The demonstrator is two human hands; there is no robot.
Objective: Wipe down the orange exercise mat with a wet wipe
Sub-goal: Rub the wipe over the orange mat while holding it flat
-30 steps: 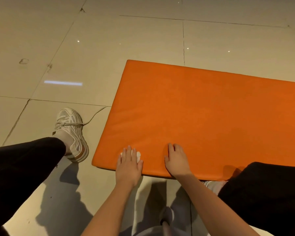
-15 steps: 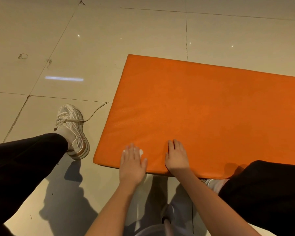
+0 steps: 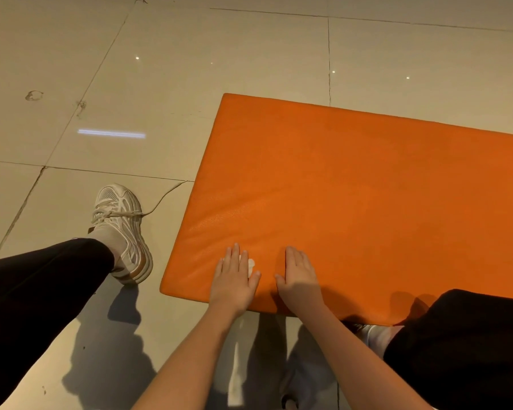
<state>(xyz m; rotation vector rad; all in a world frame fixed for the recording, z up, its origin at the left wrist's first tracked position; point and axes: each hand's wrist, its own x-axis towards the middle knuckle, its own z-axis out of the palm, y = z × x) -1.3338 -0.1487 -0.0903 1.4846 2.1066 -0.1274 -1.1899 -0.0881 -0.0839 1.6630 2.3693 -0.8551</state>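
The orange exercise mat (image 3: pixel 353 202) lies flat on the tiled floor, running off the right edge of the view. My left hand (image 3: pixel 234 279) presses flat on a small white wet wipe (image 3: pixel 251 264) near the mat's near left corner; only a bit of the wipe shows beside my fingers. My right hand (image 3: pixel 301 276) rests flat on the mat just to the right, fingers straight, holding nothing.
My left leg in black trousers and a white sneaker (image 3: pixel 122 232) with a loose lace stand on the floor left of the mat. My right knee (image 3: pixel 462 344) covers the mat's near edge at the right. Beige floor tiles (image 3: pixel 131 84) surround the mat.
Both hands have stayed at the mat's near edge. The left hand with the wipe has shifted slightly right, closer to the right hand.
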